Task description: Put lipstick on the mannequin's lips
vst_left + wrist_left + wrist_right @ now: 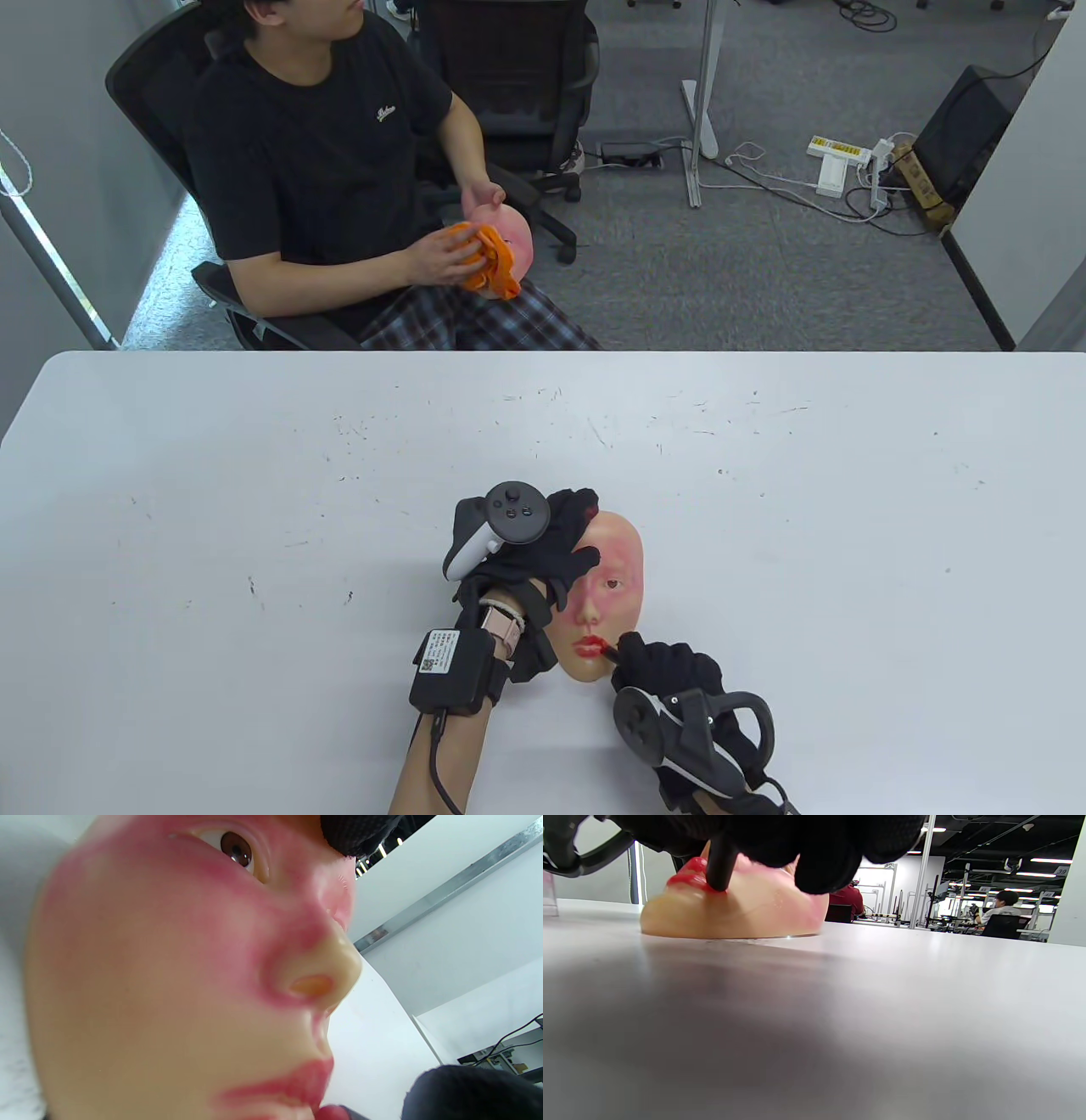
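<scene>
Red lipstick tip touching mannequin face lips, gripped by right hand just beside chin. Left hand fingers rest on forehead side, pinning face flat on bench between hands.

Black T-shirt of the seated person: small white script logo on the chest, not legible. Black wrist pack: white label with QR code, print too small. Hanging sign: "39".
</scene>
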`<state>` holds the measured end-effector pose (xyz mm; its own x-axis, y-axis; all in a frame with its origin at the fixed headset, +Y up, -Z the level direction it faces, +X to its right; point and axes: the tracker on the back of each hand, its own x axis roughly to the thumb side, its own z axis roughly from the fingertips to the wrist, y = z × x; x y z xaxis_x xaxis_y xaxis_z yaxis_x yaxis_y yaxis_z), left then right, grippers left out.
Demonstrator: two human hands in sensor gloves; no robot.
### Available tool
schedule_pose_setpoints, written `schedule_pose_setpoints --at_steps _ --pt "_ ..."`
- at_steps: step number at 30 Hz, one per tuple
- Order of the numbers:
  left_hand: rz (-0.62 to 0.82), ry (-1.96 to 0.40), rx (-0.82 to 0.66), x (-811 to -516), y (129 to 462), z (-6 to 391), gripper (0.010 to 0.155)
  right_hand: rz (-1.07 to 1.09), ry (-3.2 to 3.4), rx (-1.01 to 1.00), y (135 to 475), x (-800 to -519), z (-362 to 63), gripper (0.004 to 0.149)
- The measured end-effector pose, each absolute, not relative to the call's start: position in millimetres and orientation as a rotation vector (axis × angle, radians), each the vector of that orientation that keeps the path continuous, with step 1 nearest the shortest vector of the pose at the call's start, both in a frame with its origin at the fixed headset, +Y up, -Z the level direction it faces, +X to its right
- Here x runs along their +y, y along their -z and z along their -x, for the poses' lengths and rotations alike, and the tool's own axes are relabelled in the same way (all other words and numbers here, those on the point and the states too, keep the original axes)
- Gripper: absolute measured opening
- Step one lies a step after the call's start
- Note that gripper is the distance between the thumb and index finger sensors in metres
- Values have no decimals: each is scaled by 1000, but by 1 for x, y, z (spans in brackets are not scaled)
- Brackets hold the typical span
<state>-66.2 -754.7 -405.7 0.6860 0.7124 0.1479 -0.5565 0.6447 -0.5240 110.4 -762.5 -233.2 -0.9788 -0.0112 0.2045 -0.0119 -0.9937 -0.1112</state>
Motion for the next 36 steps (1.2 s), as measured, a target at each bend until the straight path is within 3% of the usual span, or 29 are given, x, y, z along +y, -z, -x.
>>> schedule_pose_setpoints --at_steps 25,28,32,36 --pt "469 -749 -357 -756 406 66 76 -325 -3067 -187 235 -765 -110 51" --pt "469 -746 -356 -755 406 66 75 -274 -3074 -116 239 -767 -114 51" --pt "470 -750 -357 -756 406 66 76 -352 -3055 -188 235 -765 -110 51" --pt "468 -749 -353 -756 406 66 76 -256 -3072 -134 239 -767 -113 51"
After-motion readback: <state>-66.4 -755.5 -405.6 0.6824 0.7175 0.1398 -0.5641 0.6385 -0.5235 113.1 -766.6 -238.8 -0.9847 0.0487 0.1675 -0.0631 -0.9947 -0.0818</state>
